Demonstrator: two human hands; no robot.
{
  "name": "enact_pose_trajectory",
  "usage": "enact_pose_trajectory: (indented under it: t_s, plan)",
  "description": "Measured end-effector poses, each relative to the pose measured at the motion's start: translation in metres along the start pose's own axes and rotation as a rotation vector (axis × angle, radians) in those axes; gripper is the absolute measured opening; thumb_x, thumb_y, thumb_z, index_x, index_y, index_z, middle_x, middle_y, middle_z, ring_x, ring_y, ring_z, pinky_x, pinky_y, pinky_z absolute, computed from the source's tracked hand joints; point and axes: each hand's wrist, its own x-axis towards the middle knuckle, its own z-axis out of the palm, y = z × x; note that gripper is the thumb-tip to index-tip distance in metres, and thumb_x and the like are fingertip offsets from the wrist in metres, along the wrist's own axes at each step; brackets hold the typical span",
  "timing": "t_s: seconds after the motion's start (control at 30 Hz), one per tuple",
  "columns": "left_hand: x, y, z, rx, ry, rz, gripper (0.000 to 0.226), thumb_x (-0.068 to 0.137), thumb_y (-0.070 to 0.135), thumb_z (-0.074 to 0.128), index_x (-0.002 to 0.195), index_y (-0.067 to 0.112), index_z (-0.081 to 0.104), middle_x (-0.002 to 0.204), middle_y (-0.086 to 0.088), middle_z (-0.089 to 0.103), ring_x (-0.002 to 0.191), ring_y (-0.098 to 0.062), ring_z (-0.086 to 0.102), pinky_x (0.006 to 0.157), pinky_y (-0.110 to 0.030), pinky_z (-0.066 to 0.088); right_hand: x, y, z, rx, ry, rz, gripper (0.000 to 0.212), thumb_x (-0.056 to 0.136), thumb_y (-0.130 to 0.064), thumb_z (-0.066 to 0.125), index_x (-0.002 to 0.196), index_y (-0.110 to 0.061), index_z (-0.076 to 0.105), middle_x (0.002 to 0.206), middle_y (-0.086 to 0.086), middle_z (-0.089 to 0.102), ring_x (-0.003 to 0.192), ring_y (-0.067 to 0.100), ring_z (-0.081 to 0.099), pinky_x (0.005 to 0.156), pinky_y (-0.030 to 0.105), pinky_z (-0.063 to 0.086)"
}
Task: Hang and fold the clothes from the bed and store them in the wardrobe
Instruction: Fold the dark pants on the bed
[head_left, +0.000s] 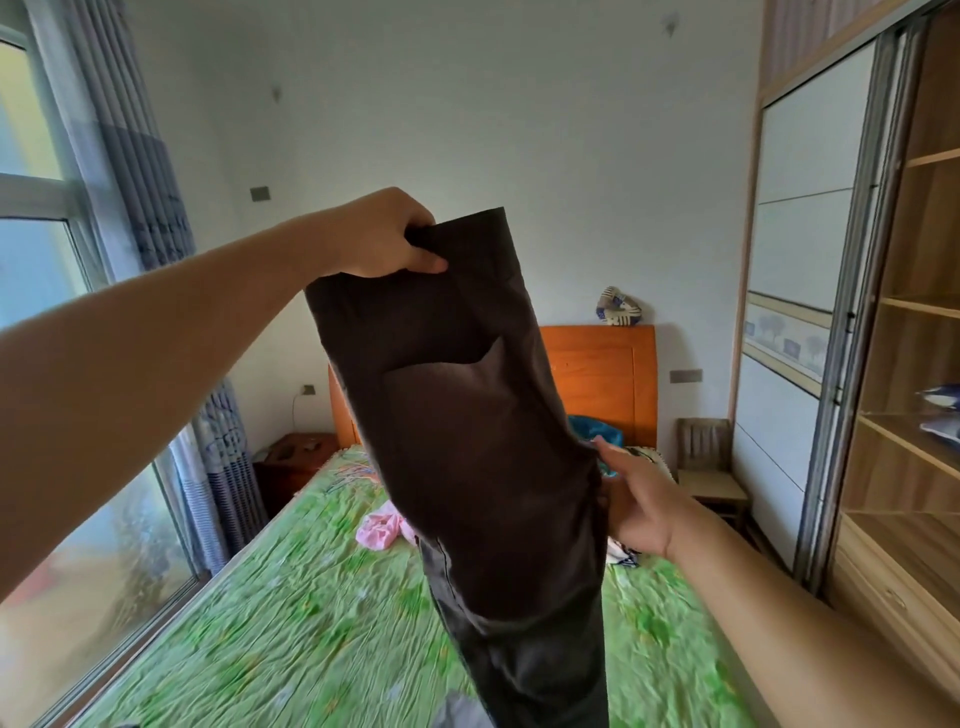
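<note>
1. Head view: This is a bedroom with white walls. A big window (52, 364) with a blue striped curtain (156, 208) is on the left.
2. A bed (260, 623) with a crinkly green sheet fills the bottom. It has an orange wooden headboard (597, 379).
3. The wardrobe (909, 364) stands on the right. Its sliding door (800, 260) is pushed aside, so the wooden shelves show. Something blue and white (940, 410) lies on one shelf.
4. A pair of dark brown trousers (467, 441) hangs in the air above the bed, in the middle of the picture. It reaches down past the bottom edge.
5. The left hand (384, 239) is up high. Its fingers (410, 215) and thumb are curled tight on the top edge of the trousers.
6. The right hand (639, 509) is lower, at the right side edge of the trousers. It holds the cloth there and the cloth bunches up. Its fingertips are hidden behind the cloth.
7. A small pink garment (382, 530) lies on the sheet behind the trousers. A shiny blue thing (592, 428) lies near the headboard.
8. A wooden chair (706, 467) stands between the bed and the wardrobe. A dark bedside cabinet (296, 457) stands by the curtain.
</note>
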Motion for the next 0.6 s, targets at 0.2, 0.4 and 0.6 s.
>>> enact_pose_trajectory:
  t_s: [0.2, 0.4, 0.6]
  plan:
    - [-0.011, -0.028, -0.006, -0.098, 0.022, -0.037, 0.01, 0.087, 0.039, 0.075, 0.083, 0.032, 0.069, 0.079, 0.008, 0.071, 0.077, -0.014, 0.069, 0.066, -0.03, 0.05, -0.007, -0.014, -0.013, 0.223, 0.089, -0.323, 0.032, 0.093, -0.013, 0.059, 0.124, -0.015, 0.068, 0.111, 0.009, 0.072, 0.102, 0.023, 0.065, 0.085, 0.04, 0.051]
    - [-0.006, -0.024, -0.008, -0.162, 0.055, -0.027, 0.005, 0.089, 0.036, 0.073, 0.089, 0.036, 0.069, 0.084, 0.009, 0.072, 0.08, -0.014, 0.069, 0.067, -0.029, 0.051, -0.024, -0.031, 0.001, -0.379, 0.247, -0.449, 0.022, 0.083, -0.006, 0.075, 0.105, -0.007, 0.074, 0.105, 0.015, 0.075, 0.103, 0.031, 0.069, 0.092, 0.043, 0.052]
    - [-0.001, 0.001, -0.009, -0.068, 0.041, 0.065, 0.015, 0.091, 0.036, 0.07, 0.079, 0.03, 0.064, 0.079, 0.007, 0.067, 0.076, -0.014, 0.064, 0.061, -0.027, 0.042, -0.037, -0.051, -0.005, -0.985, 0.283, -0.383, 0.024, 0.084, -0.004, 0.074, 0.104, -0.015, 0.066, 0.112, 0.01, 0.068, 0.11, 0.027, 0.063, 0.088, 0.037, 0.048]
